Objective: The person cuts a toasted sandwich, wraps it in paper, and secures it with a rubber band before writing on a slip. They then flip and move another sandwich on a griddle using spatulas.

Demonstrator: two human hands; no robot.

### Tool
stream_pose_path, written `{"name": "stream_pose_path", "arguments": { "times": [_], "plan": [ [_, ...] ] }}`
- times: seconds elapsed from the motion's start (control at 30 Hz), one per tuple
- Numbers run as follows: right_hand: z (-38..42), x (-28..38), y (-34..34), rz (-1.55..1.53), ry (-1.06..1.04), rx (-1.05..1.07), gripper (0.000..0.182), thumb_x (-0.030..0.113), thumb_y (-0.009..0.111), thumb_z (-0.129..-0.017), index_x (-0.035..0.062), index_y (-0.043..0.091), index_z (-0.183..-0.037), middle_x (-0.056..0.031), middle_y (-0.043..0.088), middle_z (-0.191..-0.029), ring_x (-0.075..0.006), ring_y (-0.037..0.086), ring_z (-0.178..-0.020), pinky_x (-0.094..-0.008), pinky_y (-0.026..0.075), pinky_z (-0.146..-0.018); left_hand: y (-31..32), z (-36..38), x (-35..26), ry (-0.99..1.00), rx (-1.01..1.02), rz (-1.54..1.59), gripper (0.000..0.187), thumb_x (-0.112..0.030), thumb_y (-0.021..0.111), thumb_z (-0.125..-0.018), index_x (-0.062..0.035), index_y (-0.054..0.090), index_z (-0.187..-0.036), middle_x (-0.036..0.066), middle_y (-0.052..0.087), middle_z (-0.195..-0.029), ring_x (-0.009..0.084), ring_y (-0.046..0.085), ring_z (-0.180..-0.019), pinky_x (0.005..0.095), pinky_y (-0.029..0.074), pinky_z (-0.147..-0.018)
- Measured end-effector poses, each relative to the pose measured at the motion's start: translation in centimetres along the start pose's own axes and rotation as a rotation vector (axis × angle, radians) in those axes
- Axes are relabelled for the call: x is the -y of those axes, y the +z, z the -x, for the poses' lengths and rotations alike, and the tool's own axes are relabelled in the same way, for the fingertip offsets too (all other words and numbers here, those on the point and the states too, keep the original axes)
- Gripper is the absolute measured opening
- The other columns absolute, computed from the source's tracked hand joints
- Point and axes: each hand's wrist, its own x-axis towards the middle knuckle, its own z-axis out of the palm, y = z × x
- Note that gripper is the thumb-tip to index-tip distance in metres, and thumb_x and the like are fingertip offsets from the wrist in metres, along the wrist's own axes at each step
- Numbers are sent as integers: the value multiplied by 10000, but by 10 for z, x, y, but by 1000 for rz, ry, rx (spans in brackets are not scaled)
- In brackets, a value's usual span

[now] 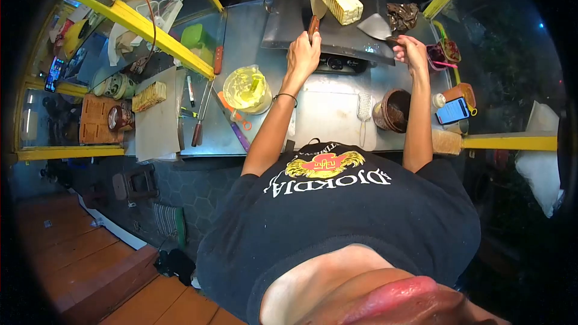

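Observation:
My left hand point(303, 54) is closed around the wooden handle of a metal spatula point(316, 5), whose blade stands against the left side of a loaf of bread point(338, 1). The loaf, with browned stripes along its side, lies on a dark flat griddle point(289, 30). In my right hand point(412, 54) is a second, wider spatula point(376, 26). Its blade is over the griddle, to the right of the loaf and apart from it.
A tub of yellow spread point(248, 89) stands left of my left arm. A brown pot point(392, 111) and a small grater point(364, 108) are near a white board point(325, 114). A phone point(452, 111) is at the right. Yellow frame bars point(138, 27) border the counter.

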Motion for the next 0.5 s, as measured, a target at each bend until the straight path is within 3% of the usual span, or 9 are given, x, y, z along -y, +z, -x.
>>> {"name": "stream_pose_path", "arguments": {
  "times": [0.07, 0.13, 0.17, 0.2, 0.27, 0.33, 0.4, 0.47, 0.5],
  "plan": [
    [-14, -5, 7, 11, -65, -72, 292, 133, 609, -871, 1, 597, -1132, -99, 678, -719, -136, 609, -489, -297, 543, -492, -1, 1, -11, -6, -26, -80, 466, -371, 458, -956, 62, 603, -860, 312, 635, -815, 485, 623, -827, 531, 475, -773],
    [-20, -4, 29, 261, -294, -199, 308, 139, 589, -891, 31, 593, -1179, -97, 682, -725, -139, 640, -529, -289, 543, -488, 5, 2, -20, 50, -49, -112, 450, -366, 471, -954, 50, 609, -850, 296, 643, -780, 469, 637, -790, 533, 489, -753],
    [-14, -2, 42, 344, -344, -207, 309, 147, 580, -887, 60, 604, -1183, -109, 702, -772, -160, 673, -562, -306, 562, -561, 6, 2, -30, 81, -5, -166, 444, -369, 464, -959, 41, 610, -870, 291, 646, -781, 464, 641, -785, 532, 493, -748],
    [-15, -3, 50, 493, -482, -155, 332, 151, 588, -862, 60, 615, -1180, -152, 719, -883, -244, 715, -696, -357, 568, -703, 7, 0, -40, 117, 32, -218, 440, -373, 457, -964, 32, 611, -890, 286, 650, -782, 460, 644, -781, 530, 497, -744],
    [-7, -10, 77, 616, -829, -195, 363, 157, 587, -846, 67, 617, -1196, -186, 707, -980, -320, 705, -866, -390, 539, -821, 21, -6, -45, 254, -9, -273, 379, -312, 522, -931, 35, 616, -812, 257, 652, -703, 421, 660, -673, 507, 528, -660],
    [-7, -12, 93, 660, -699, -236, 363, 135, 604, -846, 80, 623, -1204, -156, 717, -986, -208, 701, -659, -344, 549, -732, 25, -12, -52, 339, -28, -253, 356, -281, 545, -913, 38, 615, -770, 255, 640, -665, 416, 655, -629, 498, 528, -618],
    [-21, -14, 96, 566, -734, -213, 357, 112, 580, -862, 46, 613, -1212, -153, 720, -902, -201, 692, -638, -332, 560, -657, 25, -19, -59, 374, -52, -251, 347, -269, 555, -902, 34, 615, -743, 250, 635, -649, 411, 653, -613, 491, 527, -599],
    [-21, -5, 101, 262, -409, -73, 383, 135, 583, -851, 17, 608, -1214, -162, 708, -821, -220, 710, -675, -336, 569, -635, 24, -25, -65, 413, -66, -250, 340, -257, 565, -891, 30, 614, -716, 246, 629, -632, 407, 650, -597, 483, 526, -580],
    [-27, -3, 104, 220, -409, -51, 376, 120, 577, -861, -2, 605, -1216, -128, 682, -730, -149, 673, -567, -291, 547, -528, 23, -27, -68, 431, -53, -247, 349, -266, 567, -893, 38, 618, -730, 261, 621, -634, 419, 651, -617, 484, 530, -597]
  ]
}}
